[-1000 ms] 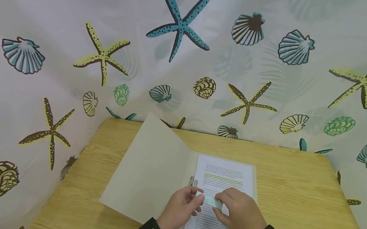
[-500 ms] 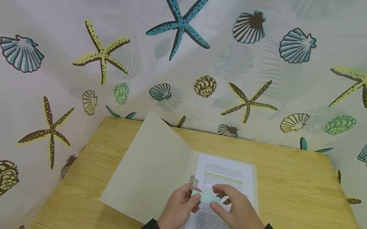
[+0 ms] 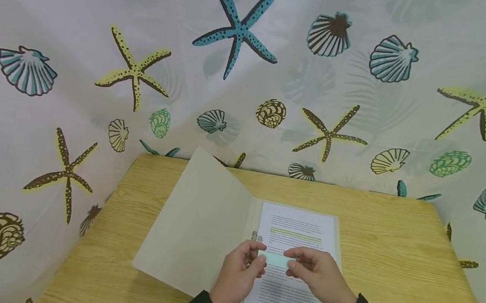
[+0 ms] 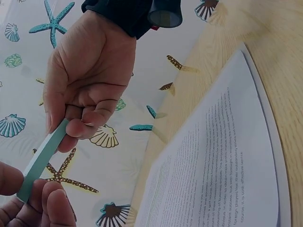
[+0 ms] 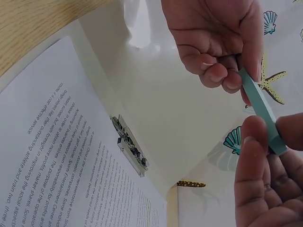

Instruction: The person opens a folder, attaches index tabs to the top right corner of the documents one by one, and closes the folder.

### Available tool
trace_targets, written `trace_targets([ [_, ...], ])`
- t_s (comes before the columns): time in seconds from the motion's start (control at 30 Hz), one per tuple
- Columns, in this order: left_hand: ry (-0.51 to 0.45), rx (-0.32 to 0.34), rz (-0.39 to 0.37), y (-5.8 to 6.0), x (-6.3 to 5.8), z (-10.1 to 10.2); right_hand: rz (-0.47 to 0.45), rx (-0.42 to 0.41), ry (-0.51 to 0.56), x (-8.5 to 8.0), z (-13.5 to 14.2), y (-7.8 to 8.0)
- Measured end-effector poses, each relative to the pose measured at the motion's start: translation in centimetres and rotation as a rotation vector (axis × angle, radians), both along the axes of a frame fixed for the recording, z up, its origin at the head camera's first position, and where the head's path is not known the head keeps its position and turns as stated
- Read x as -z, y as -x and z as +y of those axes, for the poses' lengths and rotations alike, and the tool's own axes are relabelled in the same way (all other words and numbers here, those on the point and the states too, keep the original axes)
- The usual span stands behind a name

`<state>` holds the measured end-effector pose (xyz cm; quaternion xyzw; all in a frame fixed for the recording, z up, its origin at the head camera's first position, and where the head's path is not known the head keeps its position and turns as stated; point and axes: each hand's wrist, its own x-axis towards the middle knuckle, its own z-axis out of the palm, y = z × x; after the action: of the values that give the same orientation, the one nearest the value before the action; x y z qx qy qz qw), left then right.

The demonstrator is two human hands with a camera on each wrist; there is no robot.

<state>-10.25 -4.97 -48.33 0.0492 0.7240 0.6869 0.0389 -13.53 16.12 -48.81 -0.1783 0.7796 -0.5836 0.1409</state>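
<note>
Between my two hands is a small pale green pad of sticky notes (image 3: 276, 259), held level above a printed sheet. My left hand (image 3: 236, 275) pinches its left end between thumb and fingers. At the right end, my right hand (image 3: 318, 276) pinches it the same way. The left wrist view shows the sticky-note pad (image 4: 41, 161) edge-on, with the right hand (image 4: 90, 71) at its upper end. In the right wrist view, the left hand (image 5: 218, 42) holds the upper end. Below lies the printed paper (image 3: 277, 297), with a yellow highlighted line near its top.
The paper lies in an open cream folder, whose cover (image 3: 202, 230) leans up to the left. A metal clip (image 5: 130, 146) sits along the folder's spine. All this is on a wooden table (image 3: 397, 261), enclosed by a curtain (image 3: 256, 69) with seashell prints.
The right hand first let go of the pad and spread its fingers. Now it pinches the right end again. The left hand has kept its grip nearly in place.
</note>
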Motion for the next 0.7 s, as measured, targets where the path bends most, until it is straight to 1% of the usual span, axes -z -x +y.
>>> trace_targets([
  [0.07, 0.018, 0.0, 0.011, -0.3, -0.7, -0.1, -0.012, 0.013, -0.007, 0.0, 0.0, 0.0],
  [0.13, 0.034, 0.0, 0.012, 0.0, 0.0, 0.0, -0.02, 0.023, -0.016, 0.0, -0.1, 0.1],
  [0.3, 0.036, 0.003, 0.036, 0.7, 2.3, 0.1, -0.019, 0.037, -0.02, 0.2, -0.2, 0.0],
  [0.4, 0.038, 0.01, 0.063, 0.8, 3.0, 0.1, -0.006, 0.048, -0.033, 0.3, -0.2, 0.0],
  [0.47, 0.075, 0.02, 0.111, 0.8, 3.2, 0.0, 0.002, 0.056, -0.045, 0.4, -0.2, 0.1],
  [0.5, 0.108, 0.028, 0.145, 0.8, 3.2, 0.1, 0.006, 0.059, -0.049, 0.5, -0.2, 0.1],
  [0.63, 0.274, 0.046, 0.322, 0.7, 3.3, 0.1, 0.014, 0.066, -0.066, 0.7, -0.2, 0.0],
  [0.7, 0.328, 0.045, 0.392, 0.7, 3.2, 0.2, 0.011, 0.065, -0.063, 0.8, -0.1, 0.0],
])
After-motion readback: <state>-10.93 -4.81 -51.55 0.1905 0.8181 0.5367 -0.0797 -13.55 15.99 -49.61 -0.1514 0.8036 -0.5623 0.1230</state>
